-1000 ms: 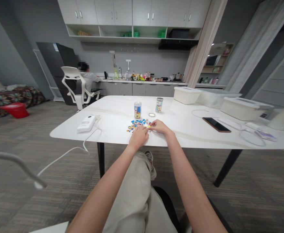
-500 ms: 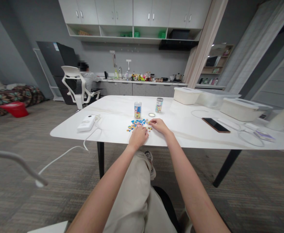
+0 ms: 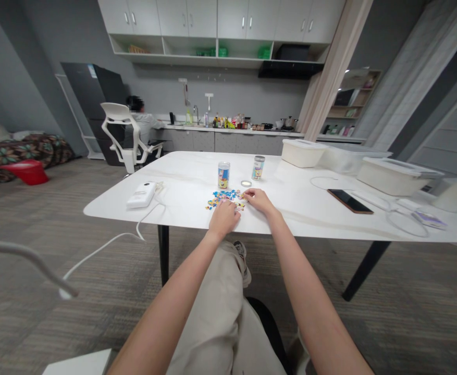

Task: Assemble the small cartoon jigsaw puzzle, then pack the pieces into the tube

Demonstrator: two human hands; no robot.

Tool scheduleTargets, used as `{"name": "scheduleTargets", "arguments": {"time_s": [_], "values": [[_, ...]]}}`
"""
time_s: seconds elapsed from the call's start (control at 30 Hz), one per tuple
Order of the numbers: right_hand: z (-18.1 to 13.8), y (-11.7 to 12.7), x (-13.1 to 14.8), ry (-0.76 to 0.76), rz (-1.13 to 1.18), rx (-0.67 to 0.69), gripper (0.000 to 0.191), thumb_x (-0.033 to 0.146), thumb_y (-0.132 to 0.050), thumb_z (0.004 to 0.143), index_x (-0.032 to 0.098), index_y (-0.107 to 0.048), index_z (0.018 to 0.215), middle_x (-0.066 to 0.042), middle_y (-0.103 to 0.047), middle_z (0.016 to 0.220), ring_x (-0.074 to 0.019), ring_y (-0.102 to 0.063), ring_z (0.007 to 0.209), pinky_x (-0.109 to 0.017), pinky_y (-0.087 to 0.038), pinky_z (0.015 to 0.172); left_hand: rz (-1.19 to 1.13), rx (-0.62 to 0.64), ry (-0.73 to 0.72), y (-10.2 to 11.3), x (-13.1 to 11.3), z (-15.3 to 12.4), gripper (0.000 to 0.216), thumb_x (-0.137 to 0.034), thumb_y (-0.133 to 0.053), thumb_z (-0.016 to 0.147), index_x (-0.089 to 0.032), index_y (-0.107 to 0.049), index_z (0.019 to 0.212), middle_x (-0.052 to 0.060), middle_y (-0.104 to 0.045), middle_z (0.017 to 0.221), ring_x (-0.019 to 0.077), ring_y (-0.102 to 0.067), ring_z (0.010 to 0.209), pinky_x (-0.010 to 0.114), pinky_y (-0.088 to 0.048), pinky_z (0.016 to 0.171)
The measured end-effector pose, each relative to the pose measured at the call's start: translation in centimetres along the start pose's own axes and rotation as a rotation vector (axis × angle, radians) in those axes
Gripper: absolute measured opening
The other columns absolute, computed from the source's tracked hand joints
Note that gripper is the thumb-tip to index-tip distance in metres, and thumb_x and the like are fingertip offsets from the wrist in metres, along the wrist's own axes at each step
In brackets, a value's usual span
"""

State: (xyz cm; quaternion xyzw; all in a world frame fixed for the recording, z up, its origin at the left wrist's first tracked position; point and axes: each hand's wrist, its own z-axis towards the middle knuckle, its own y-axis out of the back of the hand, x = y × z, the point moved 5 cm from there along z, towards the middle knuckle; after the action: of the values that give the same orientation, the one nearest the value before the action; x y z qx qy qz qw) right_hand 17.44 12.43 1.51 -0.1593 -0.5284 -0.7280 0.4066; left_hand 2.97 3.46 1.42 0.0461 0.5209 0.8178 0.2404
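A small pile of colourful puzzle pieces lies on the white table. My left hand rests palm down at the pile's near edge, fingers loosely curled over some pieces. My right hand sits at the pile's right edge, fingertips pinched on a piece too small to make out. Behind the pile stand a blue and yellow printed canister, a second printed canister and a small round lid.
A white device with a cable lies at the table's left. A black phone, white bins and cables sit to the right. A person sits in a white chair by the far kitchen counter.
My right hand has slid a little further from me along the right side of the pile. My left hand has stayed at the pile's near edge. The view has shifted slightly.
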Motion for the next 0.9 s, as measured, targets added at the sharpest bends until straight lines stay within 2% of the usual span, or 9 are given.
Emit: {"name": "scheduleTargets", "arguments": {"time_s": [0.27, 0.43, 0.57, 0.7, 0.9], "values": [[-0.1, 0.2, -0.4, -0.019, 0.070, -0.045, 0.009, 0.013, -0.059, 0.077, 0.017, -0.065, 0.081, -0.003, -0.072, 0.081, -0.0144, -0.066, 0.075, -0.027, -0.050, 0.077, -0.006, -0.003, 0.012, -0.2, 0.1, 0.0, 0.025, -0.019, -0.046, 0.087, -0.013, -0.066, 0.101, 0.013, -0.069, 0.110, 0.0236, -0.060, 0.111, 0.040, -0.032, 0.112], [-0.2, 0.1, 0.0, -0.001, 0.101, -0.043, 0.005, 0.016, -0.060, 0.076, 0.018, -0.063, 0.080, -0.002, -0.072, 0.081, -0.0155, -0.067, 0.080, -0.029, -0.049, 0.081, -0.012, 0.012, 0.017, -0.1, 0.1, 0.0, 0.026, -0.019, -0.047, 0.087, -0.012, -0.067, 0.102, 0.013, -0.070, 0.110, 0.0237, -0.060, 0.110, 0.037, -0.033, 0.110], [-0.2, 0.0, 0.3, 0.050, 0.056, -0.007, 0.002, 0.019, -0.062, 0.073, 0.018, -0.061, 0.076, -0.002, -0.070, 0.078, -0.0154, -0.063, 0.076, -0.028, -0.048, 0.077, -0.007, 0.025, 0.020, 0.3, -0.1, -0.1, 0.027, -0.018, -0.046, 0.087, -0.012, -0.067, 0.102, 0.013, -0.069, 0.111, 0.0236, -0.060, 0.110, 0.036, -0.035, 0.108], [0.1, -0.1, 0.0, 0.066, 0.067, -0.019, 0.006, 0.022, -0.058, 0.075, 0.018, -0.058, 0.079, 0.000, -0.065, 0.076, -0.0142, -0.057, 0.071, -0.027, -0.046, 0.071, -0.006, 0.026, 0.018, 0.3, -0.1, -0.1, 0.026, -0.018, -0.045, 0.087, -0.013, -0.067, 0.102, 0.012, -0.069, 0.109, 0.0234, -0.060, 0.108, 0.036, -0.037, 0.106], [0.2, -0.5, -0.8, 0.040, 0.190, -0.026, 0.007, 0.018, -0.054, 0.076, 0.019, -0.053, 0.083, 0.001, -0.065, 0.077, -0.0138, -0.061, 0.075, -0.027, -0.046, 0.076, -0.003, 0.028, 0.032, 0.5, -0.2, -0.1, 0.024, -0.018, -0.047, 0.087, -0.013, -0.067, 0.099, 0.012, -0.070, 0.108, 0.0240, -0.060, 0.106, 0.037, -0.041, 0.102]]}}
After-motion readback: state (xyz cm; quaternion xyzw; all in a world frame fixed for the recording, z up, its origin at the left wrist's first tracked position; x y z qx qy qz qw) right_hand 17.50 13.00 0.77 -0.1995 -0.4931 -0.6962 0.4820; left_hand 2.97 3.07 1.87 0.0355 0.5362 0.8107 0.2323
